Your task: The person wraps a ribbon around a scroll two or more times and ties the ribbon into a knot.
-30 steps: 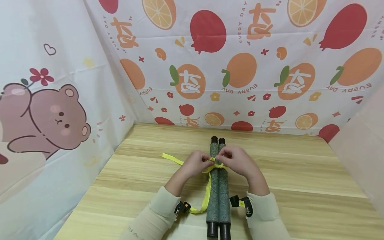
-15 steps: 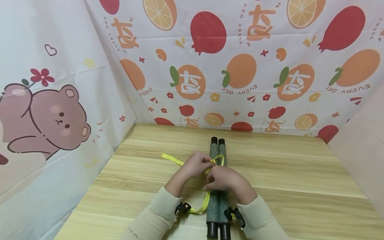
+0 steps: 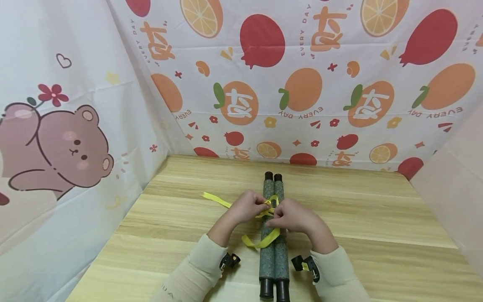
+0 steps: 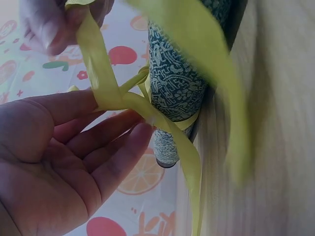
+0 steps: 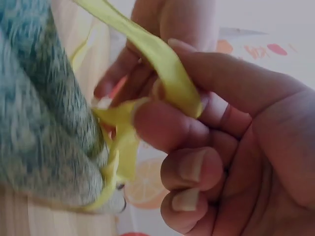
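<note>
A scroll rolled up from both ends (image 3: 267,260), with green patterned cloth and dark end knobs, lies lengthwise on the table. Around its middle runs a yellow ribbon (image 3: 265,242), with a loop standing up near the crossing. My left hand (image 3: 243,207) pinches the ribbon at the left side of the scroll, thumb and fingertips close to the knot. Over the right roll, my right hand (image 3: 296,216) grips a length of the ribbon (image 5: 167,69) between thumb and curled forefinger, as the right wrist view shows. The ribbon's loose end hangs below that hand across both rolls.
Another ribbon end (image 3: 215,199) stretches left over the wooden table (image 3: 170,235). A fruit-printed cloth (image 3: 279,96) hangs behind the table, and a bear-printed cloth (image 3: 75,147) hangs on the left. Each wrist wears a small black camera mount (image 3: 229,261).
My right hand came down and left across the scroll, then shifted back right, drawing the ribbon's loose end over the rolls. A loop rose near the knot. The left hand stayed in place.
</note>
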The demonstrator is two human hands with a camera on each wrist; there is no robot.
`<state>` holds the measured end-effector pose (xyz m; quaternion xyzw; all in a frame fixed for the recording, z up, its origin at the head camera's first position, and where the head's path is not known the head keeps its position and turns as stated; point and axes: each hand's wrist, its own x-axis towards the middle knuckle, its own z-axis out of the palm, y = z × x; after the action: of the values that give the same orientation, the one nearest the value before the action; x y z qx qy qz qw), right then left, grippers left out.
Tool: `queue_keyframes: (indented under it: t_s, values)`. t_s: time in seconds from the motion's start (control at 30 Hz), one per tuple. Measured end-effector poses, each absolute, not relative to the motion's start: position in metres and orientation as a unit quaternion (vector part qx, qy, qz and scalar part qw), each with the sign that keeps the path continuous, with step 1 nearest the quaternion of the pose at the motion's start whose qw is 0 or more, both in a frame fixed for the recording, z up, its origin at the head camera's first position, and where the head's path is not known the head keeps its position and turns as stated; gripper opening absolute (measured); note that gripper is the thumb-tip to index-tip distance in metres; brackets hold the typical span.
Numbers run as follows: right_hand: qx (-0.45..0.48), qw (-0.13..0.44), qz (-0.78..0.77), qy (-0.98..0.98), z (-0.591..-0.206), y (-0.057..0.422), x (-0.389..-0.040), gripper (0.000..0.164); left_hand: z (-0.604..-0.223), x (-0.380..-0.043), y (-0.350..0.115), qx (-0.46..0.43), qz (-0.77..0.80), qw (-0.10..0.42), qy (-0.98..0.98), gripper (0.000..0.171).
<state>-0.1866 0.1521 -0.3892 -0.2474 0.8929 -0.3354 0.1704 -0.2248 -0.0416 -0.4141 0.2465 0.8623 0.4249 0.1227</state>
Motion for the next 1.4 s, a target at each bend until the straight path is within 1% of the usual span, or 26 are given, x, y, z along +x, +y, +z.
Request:
queue_keyframes:
  t_s: [0.07, 0.27, 0.37, 0.4, 0.47, 0.63, 0.77, 0.83, 0.97, 1.1, 1.2, 1.4]
  values:
    - [-0.239, 0.177, -0.345, 0.89, -0.39, 0.16, -0.187, 0.04, -0.414, -0.225, -0.041, 0.245, 0.425, 0.122, 0.863, 0.038]
    - [-0.214, 0.193, -0.386, 0.876, -0.395, 0.176, -0.186, 0.02, -0.416, -0.226, -0.041, 0.239, 0.436, 0.123, 0.859, 0.031]
    - [-0.198, 0.203, -0.402, 0.871, -0.397, 0.182, -0.186, 0.023, -0.418, -0.226, -0.041, 0.236, 0.435, 0.12, 0.861, 0.03]
    - [-0.194, 0.204, -0.401, 0.872, -0.397, 0.183, -0.186, 0.025, -0.418, -0.226, -0.041, 0.236, 0.435, 0.119, 0.861, 0.03]
    - [-0.189, 0.198, -0.39, 0.879, -0.397, 0.186, -0.186, 0.025, -0.419, -0.225, -0.041, 0.235, 0.433, 0.118, 0.862, 0.032]
    - [-0.178, 0.147, -0.32, 0.919, -0.402, 0.184, -0.19, 0.023, -0.419, -0.225, -0.042, 0.237, 0.433, 0.117, 0.862, 0.035]
    - [-0.186, 0.111, -0.295, 0.93, -0.409, 0.169, -0.194, 0.031, -0.418, -0.225, -0.041, 0.243, 0.429, 0.111, 0.863, 0.032]
    - [-0.195, 0.096, -0.293, 0.931, -0.412, 0.161, -0.195, 0.028, -0.418, -0.226, -0.041, 0.248, 0.425, 0.107, 0.864, 0.033]
    - [-0.203, 0.083, -0.29, 0.932, -0.419, 0.155, -0.197, 0.015, -0.417, -0.226, -0.039, 0.25, 0.421, 0.109, 0.865, 0.035]
    - [-0.192, 0.092, -0.319, 0.924, -0.421, 0.162, -0.2, 0.017, -0.417, -0.226, -0.038, 0.238, 0.428, 0.119, 0.864, 0.035]
    - [-0.175, 0.092, -0.362, 0.911, -0.42, 0.171, -0.204, 0.016, -0.418, -0.226, -0.037, 0.232, 0.431, 0.116, 0.865, 0.032]
    - [-0.128, 0.055, -0.39, 0.91, -0.426, 0.177, -0.212, 0.019, -0.418, -0.226, -0.035, 0.239, 0.422, 0.107, 0.868, 0.029]
